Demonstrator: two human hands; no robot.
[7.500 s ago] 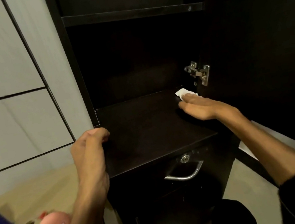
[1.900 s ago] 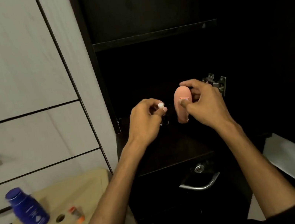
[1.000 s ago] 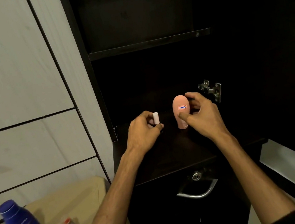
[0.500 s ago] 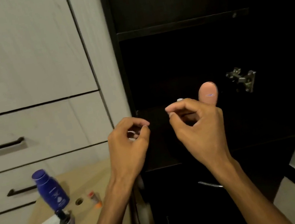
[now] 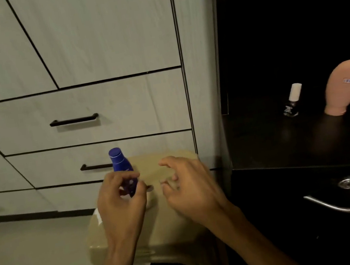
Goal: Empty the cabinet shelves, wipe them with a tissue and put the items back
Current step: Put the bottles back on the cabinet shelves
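Observation:
My left hand (image 5: 120, 201) curls round the lower part of the blue bottle (image 5: 119, 162), which stands on the beige stool (image 5: 179, 221). My right hand (image 5: 190, 185) hovers over the stool beside it with its fingers spread and loosely bent, and it holds nothing. On the dark cabinet shelf (image 5: 263, 143) at the right stand a small dark nail polish bottle with a white cap (image 5: 292, 101) and a pink bottle (image 5: 345, 87) resting on its cap. Other items on the stool are hidden behind my hands.
White drawers with black handles (image 5: 74, 120) fill the wall behind the stool. Below the dark shelf is a drawer front with a metal handle (image 5: 341, 205) and a lock (image 5: 347, 183). Pale floor lies to the left of the stool.
My hands have let go of the nail polish and the pink bottle, which now stand on the shelf. Both hands have moved down left to the stool, and the left one has reached the blue bottle.

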